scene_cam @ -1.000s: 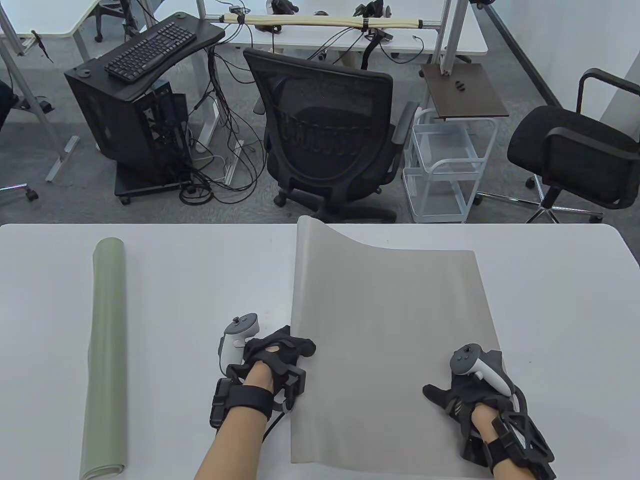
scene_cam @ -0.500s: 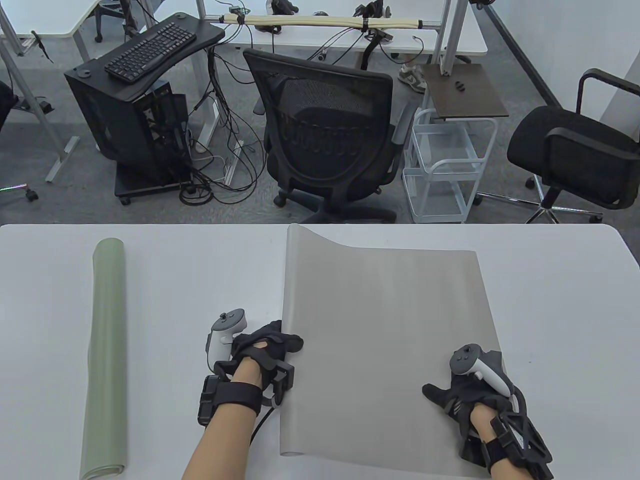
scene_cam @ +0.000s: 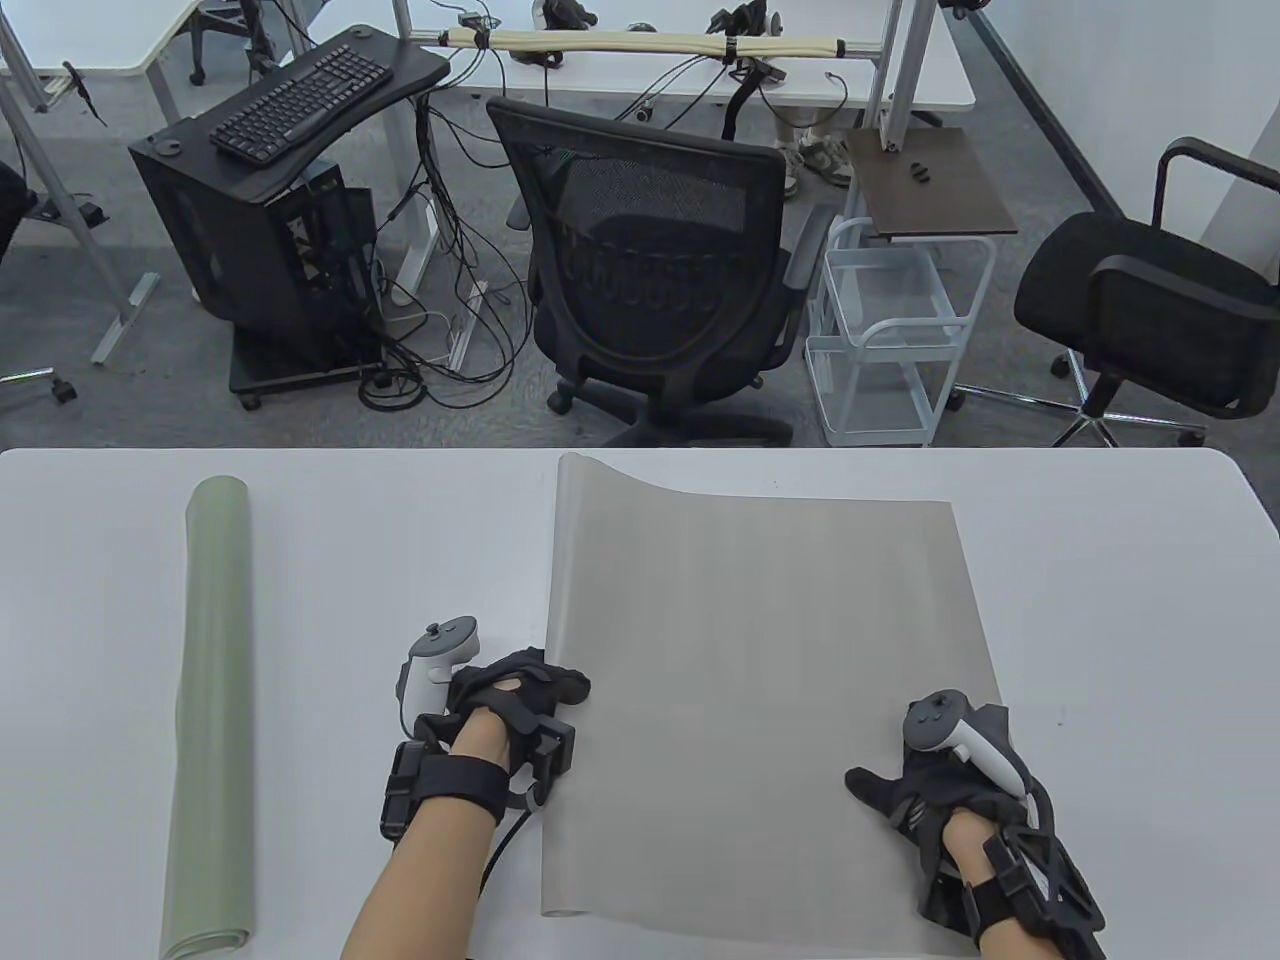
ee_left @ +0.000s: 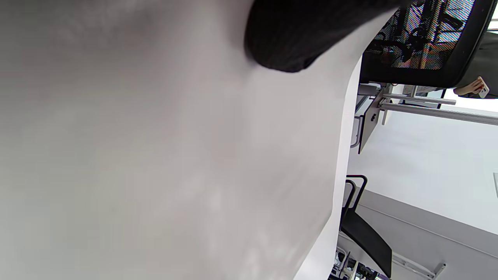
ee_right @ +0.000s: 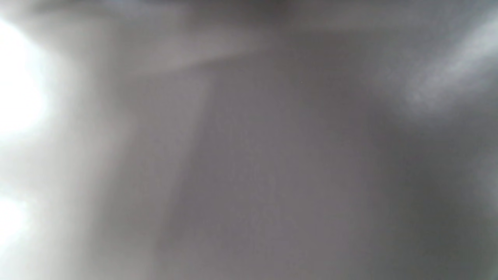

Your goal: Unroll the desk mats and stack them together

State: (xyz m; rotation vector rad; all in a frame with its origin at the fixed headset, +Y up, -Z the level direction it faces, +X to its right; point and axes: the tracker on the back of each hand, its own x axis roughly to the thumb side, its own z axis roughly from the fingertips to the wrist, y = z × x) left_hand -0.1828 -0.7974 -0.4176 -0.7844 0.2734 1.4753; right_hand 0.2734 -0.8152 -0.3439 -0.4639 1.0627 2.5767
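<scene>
Change since a second ago: left edge of grey mat (scene_cam: 760, 700) drawn further left, left hand (scene_cam: 515, 690) shifted left with it; right hand (scene_cam: 940, 780) and green mat (scene_cam: 210, 710) unmoved.

Table view, grey mat: mostly unrolled on white table (scene_cam: 400, 560), right part lying flat, far left corner curled up off the surface near the table's far edge.
Table view, left hand: gloved, at the mat's left edge, fingers bent around that edge and gripping it; tracker (scene_cam: 435, 665) standing up on its back.
Table view, right hand: gloved, resting on the mat's near right corner, thumb spread out to the left, other fingers hidden under the tracker (scene_cam: 950, 735), so clenched or flat cannot be told.
Table view, green mat: rolled up, lying lengthwise near the table's left side, well apart from the grey mat and both hands.
Table view, background: black mesh office chair (scene_cam: 650, 260), black keyboard (scene_cam: 300, 100) on a dark stand, white wire cart (scene_cam: 880, 340), second black chair (scene_cam: 1150, 300).
Table view, writing: none legible on mats, gloves or trackers.

Left wrist view: tilted on its side; grey mat surface (ee_left: 155, 155) filling most of the picture, black gloved fingertip (ee_left: 288, 42) pressed on it at top, mesh chair back (ee_left: 428, 35) at upper right.

Right wrist view: blurred grey surface only, probably the mat seen very close; fingers not visible.
</scene>
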